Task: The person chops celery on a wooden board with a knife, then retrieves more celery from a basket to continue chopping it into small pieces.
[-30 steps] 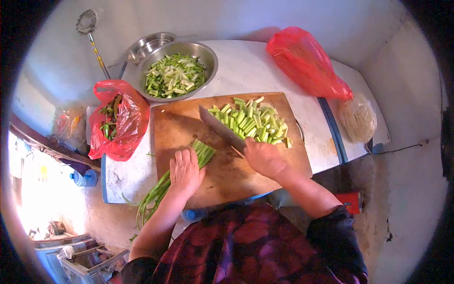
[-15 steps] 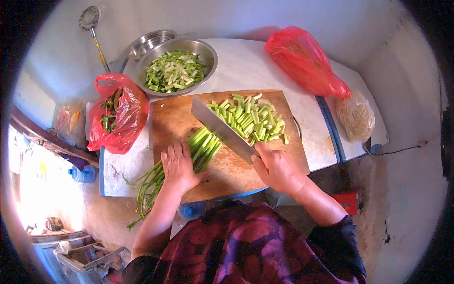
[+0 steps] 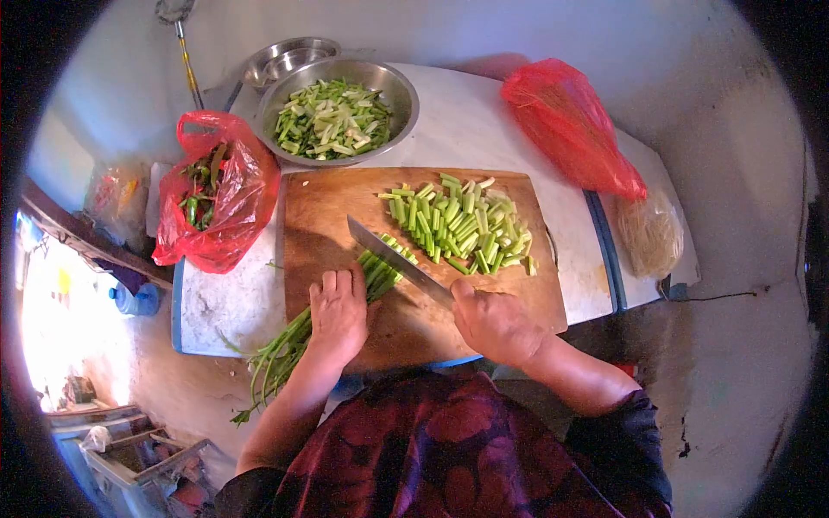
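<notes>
My left hand (image 3: 338,318) presses down on a bunch of green celery stalks (image 3: 378,274), its fingers curled over them. The thin leafy ends trail past the board's left front corner. My right hand (image 3: 496,324) grips the handle of a cleaver (image 3: 404,266). Its wide metal blade slants across the cut ends of the bunch, a short way right of my left fingers. Both hands work over a wooden cutting board (image 3: 423,332). Behind the blade, a pile of short cut celery pieces (image 3: 466,223) lies on the board's right half.
A steel bowl (image 3: 409,108) of cut celery stands behind the board, with smaller metal bowls (image 3: 289,59) beyond it. At left sits a red plastic bag (image 3: 246,220) with green peppers. Another red bag (image 3: 570,129) and a clear bag of noodle-like strands (image 3: 652,237) lie at right.
The cleaver blade has come down and toward me, now over the bunch's cut ends. My right hand has moved slightly nearer too. The whole view has shifted a little.
</notes>
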Motion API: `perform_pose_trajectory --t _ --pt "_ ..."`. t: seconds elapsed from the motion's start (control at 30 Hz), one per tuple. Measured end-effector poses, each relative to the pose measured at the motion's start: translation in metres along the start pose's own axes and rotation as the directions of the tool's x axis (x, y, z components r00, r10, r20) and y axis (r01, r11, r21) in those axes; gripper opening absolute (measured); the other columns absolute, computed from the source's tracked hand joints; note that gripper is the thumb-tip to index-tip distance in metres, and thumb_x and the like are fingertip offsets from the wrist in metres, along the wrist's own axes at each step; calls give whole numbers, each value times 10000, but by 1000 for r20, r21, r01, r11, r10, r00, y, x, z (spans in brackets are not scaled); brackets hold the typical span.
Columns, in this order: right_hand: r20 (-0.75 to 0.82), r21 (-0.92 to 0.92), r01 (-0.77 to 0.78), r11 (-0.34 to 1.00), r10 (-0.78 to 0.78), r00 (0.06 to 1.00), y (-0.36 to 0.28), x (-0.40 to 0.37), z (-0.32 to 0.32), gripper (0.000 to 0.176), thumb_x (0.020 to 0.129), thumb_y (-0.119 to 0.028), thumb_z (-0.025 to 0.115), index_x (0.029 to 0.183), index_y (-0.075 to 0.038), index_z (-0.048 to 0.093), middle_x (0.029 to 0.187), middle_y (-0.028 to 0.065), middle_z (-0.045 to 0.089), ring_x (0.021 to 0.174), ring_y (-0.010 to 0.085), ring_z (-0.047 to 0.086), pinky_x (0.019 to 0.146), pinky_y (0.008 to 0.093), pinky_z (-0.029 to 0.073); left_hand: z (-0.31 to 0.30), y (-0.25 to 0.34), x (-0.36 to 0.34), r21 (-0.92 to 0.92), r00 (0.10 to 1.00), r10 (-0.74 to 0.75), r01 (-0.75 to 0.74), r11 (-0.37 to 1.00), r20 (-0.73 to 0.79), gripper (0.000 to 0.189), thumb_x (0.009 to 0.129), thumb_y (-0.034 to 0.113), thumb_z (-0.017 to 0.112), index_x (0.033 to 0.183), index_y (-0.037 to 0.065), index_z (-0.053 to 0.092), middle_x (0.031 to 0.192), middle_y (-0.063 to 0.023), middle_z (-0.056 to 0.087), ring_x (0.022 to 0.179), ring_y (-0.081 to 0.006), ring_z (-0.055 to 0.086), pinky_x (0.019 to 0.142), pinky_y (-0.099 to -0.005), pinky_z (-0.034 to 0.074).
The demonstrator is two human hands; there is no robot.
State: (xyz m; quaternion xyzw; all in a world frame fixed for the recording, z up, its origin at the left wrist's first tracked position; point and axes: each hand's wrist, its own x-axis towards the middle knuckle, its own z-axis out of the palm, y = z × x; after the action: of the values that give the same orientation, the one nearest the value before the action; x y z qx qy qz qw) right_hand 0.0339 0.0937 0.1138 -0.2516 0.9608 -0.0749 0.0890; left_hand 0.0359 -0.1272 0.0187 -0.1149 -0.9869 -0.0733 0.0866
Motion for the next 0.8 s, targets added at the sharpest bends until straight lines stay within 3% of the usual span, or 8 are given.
perform_pose_trajectory --t 0.2,0.4,0.53,0.57,0.67,0.7,0.8 --pt "71 -244 188 952 -176 982 -1 29 -11 185 780 -89 518 912 28 461 580 114 586 531 239 629 445 353 489 7 -6 3 -79 1000 -4 6 997 23 594 785 352 607 1216 -32 465 995 -123 498 988 -288 455 792 -452 382" --pt "-98 -253 189 949 -220 971 -3 67 43 191 802 -130 541 889 25 470 567 98 567 510 211 614 444 324 483 12 -11 3 85 998 58 -55 995 -34 574 749 316 630 1191 -22 486 1016 -100 509 966 -241 462 735 -414 388" --pt "-113 34 61 998 -57 992 2 62 35 209 848 -156 477 953 25 481 617 173 616 562 322 635 475 424 500 5 -6 1 12 998 46 -46 999 -30 595 724 307 664 1199 -3 484 1017 -94 500 987 -252 456 778 -428 399" --pt "-175 19 137 990 -132 976 14 63 41 235 858 -191 490 953 24 476 628 192 609 573 346 628 481 445 495 5 -5 2 -24 999 34 -34 999 -30 612 714 305 675 1208 1 479 1017 -93 496 995 -261 454 796 -437 403" --pt "-188 175 -35 984 68 980 24 54 38 237 870 -200 479 957 20 474 643 219 599 592 377 616 515 470 496 2 -9 7 -35 997 61 -62 997 -40 629 702 306 694 1212 8 478 1020 -97 498 1010 -262 452 813 -429 402" --pt "-125 167 -94 981 115 985 19 47 26 228 878 -197 466 963 14 472 640 229 592 605 395 607 552 485 497 3 -10 12 -20 998 57 -58 998 -16 638 707 321 694 1216 6 474 1032 -101 499 1017 -265 453 824 -431 397" --pt "-221 168 -13 986 50 974 18 26 17 226 879 -190 465 971 17 465 629 218 594 592 394 605 562 487 497 6 -8 29 -3 998 47 -47 999 52 673 719 356 697 1233 -6 457 1071 -116 503 1033 -275 454 859 -434 380"
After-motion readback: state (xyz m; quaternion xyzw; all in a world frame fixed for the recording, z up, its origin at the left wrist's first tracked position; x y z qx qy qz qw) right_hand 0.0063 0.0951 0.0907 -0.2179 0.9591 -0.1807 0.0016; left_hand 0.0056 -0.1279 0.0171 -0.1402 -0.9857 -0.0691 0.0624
